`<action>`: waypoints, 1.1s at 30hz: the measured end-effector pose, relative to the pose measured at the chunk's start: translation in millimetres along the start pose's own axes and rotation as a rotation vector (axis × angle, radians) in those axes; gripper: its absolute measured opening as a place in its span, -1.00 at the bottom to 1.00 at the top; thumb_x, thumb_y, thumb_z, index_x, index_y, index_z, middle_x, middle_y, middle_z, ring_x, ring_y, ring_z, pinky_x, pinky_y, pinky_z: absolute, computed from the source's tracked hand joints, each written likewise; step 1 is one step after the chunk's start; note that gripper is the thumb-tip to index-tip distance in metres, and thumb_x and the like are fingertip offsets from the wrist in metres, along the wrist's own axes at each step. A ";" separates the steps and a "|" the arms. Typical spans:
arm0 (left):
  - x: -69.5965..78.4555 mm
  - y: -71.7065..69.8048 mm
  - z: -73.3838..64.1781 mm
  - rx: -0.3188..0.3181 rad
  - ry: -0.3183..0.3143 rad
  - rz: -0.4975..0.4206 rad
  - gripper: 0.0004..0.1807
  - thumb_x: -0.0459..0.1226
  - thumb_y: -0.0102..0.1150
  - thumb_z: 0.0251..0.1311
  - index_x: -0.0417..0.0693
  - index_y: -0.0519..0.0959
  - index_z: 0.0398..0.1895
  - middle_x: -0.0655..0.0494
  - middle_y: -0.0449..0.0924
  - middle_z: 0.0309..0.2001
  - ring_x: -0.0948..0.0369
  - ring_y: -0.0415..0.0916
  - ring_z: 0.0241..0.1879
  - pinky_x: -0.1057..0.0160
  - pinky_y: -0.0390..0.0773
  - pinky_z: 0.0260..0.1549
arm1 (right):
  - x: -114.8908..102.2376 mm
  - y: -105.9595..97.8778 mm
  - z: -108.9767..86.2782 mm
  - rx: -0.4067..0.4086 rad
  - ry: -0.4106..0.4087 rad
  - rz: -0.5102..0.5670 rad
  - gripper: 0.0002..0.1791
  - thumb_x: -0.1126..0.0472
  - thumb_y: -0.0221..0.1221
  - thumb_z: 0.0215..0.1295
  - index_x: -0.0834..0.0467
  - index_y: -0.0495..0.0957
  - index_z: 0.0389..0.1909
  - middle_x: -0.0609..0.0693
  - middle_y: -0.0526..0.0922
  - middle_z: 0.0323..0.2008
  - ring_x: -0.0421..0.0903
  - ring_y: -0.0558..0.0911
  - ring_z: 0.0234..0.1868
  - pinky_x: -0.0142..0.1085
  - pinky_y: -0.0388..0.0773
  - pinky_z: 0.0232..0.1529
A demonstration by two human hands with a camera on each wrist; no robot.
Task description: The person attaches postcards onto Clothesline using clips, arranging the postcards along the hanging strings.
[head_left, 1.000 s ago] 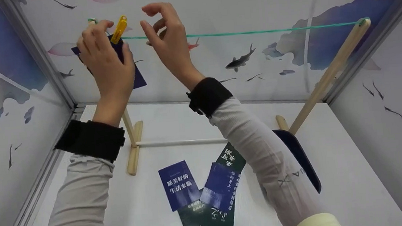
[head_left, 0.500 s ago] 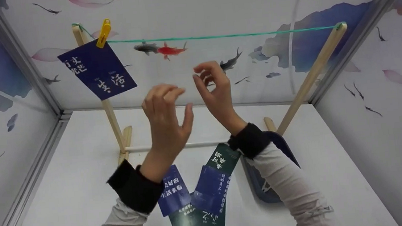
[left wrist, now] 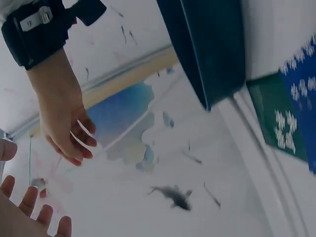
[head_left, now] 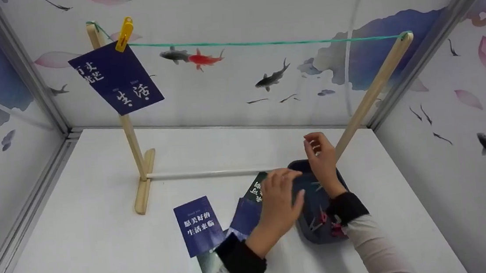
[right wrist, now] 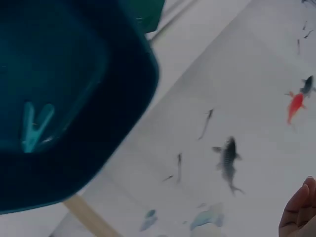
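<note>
In the head view my left hand point(head_left: 279, 199) hovers over the overlapping blue and green cards, fingers loosely bent and holding nothing. My right hand point(head_left: 322, 160) is above the far end of a dark blue basket point(head_left: 306, 201), empty and with relaxed fingers. Several clothespins lie in that basket, among them a red one point(head_left: 323, 217); the right wrist view shows a light one point(right wrist: 32, 131). At the upper left a dark blue card point(head_left: 121, 81) with white characters hangs tilted from a green line point(head_left: 235, 45), held by a yellow clothespin point(head_left: 124, 34).
The line runs between two wooden posts, left point(head_left: 131, 142) and right point(head_left: 375, 94), joined low down by a white rod point(head_left: 211, 173). On the white table lies a blue card point(head_left: 198, 228), partly over a green card point(head_left: 210, 264). Walls printed with fish enclose the table.
Both hands have come away from the hanging card and moved down and right, the left over the table cards, the right to the basket. The card stays clipped on the line.
</note>
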State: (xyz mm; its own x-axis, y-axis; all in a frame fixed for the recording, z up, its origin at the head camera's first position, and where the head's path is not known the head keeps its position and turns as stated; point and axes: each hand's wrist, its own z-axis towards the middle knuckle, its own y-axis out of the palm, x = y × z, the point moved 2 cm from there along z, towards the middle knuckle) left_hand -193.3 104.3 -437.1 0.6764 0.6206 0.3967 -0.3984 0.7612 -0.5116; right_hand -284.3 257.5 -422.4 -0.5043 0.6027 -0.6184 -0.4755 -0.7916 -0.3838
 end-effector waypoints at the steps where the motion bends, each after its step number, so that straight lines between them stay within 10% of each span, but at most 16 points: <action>1: 6.5 12.5 -5.5 -0.068 -0.011 0.013 -0.59 -0.18 0.18 0.15 0.05 0.36 0.07 0.11 0.36 0.01 0.15 0.28 0.09 0.15 0.34 0.01 | 11.9 -2.9 -5.8 -0.012 0.053 -0.022 -0.88 0.42 0.07 0.29 0.35 0.50 -0.19 0.20 0.57 -0.32 -0.39 0.43 -0.39 -0.58 0.36 -0.38; 7: 37.2 65.8 -28.0 -0.469 -0.024 0.097 -0.69 -0.15 0.15 0.16 0.14 0.45 -0.01 0.20 0.43 0.02 0.21 0.31 0.07 0.24 0.36 -0.08 | 58.3 -18.4 -26.0 -0.103 0.272 -0.139 -0.89 0.41 0.07 0.28 0.35 0.51 -0.22 0.22 0.59 -0.29 -0.26 0.46 -0.39 -0.55 0.36 -0.37; 16: 33.3 96.0 -74.7 -0.940 0.074 0.196 -0.62 0.08 0.08 0.22 0.30 0.55 0.08 0.25 0.48 0.19 0.02 0.24 0.32 0.01 0.45 0.07 | 121.3 -18.3 -55.4 -0.474 0.332 -0.321 -0.76 0.28 0.11 0.26 0.33 0.50 -0.10 0.21 0.61 -0.24 0.02 0.58 -0.23 -0.17 0.49 -0.14; 18: 32.1 98.0 -79.6 -0.949 0.126 0.215 -0.68 0.05 0.04 0.26 0.31 0.57 0.04 0.23 0.49 0.20 -0.01 0.20 0.36 0.03 0.44 0.12 | 173.3 -13.6 -65.5 -0.573 0.255 -0.344 -0.66 0.11 0.15 0.25 0.31 0.51 -0.13 0.22 0.60 -0.24 0.04 0.58 -0.19 -0.22 0.48 -0.14; 22: 32.5 98.0 -84.0 -0.888 0.167 0.224 -0.72 0.02 -0.04 0.32 0.30 0.62 -0.05 0.22 0.60 0.07 0.06 0.33 0.23 0.10 0.43 0.13 | 221.0 -5.7 -74.8 -0.760 0.380 -0.471 -0.46 0.00 0.20 0.22 0.39 0.44 -0.02 0.40 0.48 -0.06 0.22 0.52 -0.01 -0.10 0.47 0.02; 25: 33.6 96.2 -83.8 -0.850 0.163 0.227 -0.72 0.02 -0.08 0.33 0.30 0.65 -0.16 0.25 0.67 -0.09 0.15 0.40 0.06 0.11 0.43 0.10 | 182.8 -8.2 -70.0 -0.798 0.522 -0.527 -0.45 0.15 0.20 0.21 0.48 0.36 0.07 0.50 0.38 0.03 0.37 0.45 0.07 0.12 0.38 0.11; 33: 39.3 95.7 -80.5 -0.837 0.129 0.257 -0.74 0.01 -0.02 0.30 0.30 0.69 -0.24 0.33 0.70 -0.23 0.21 0.41 -0.03 0.12 0.42 0.09 | 125.9 -10.8 -67.9 -0.871 0.475 -0.651 -0.46 0.28 0.04 0.29 0.45 0.25 0.24 0.54 0.29 0.17 0.48 0.28 0.20 0.22 0.28 0.18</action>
State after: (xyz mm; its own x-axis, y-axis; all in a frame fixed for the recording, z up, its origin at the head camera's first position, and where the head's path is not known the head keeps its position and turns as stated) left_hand -154.9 186.4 -531.9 0.7127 0.6894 0.1294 0.0020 0.1825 -0.9832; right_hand -293.7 335.1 -542.8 0.0563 0.9650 -0.2563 0.2000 -0.2624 -0.9440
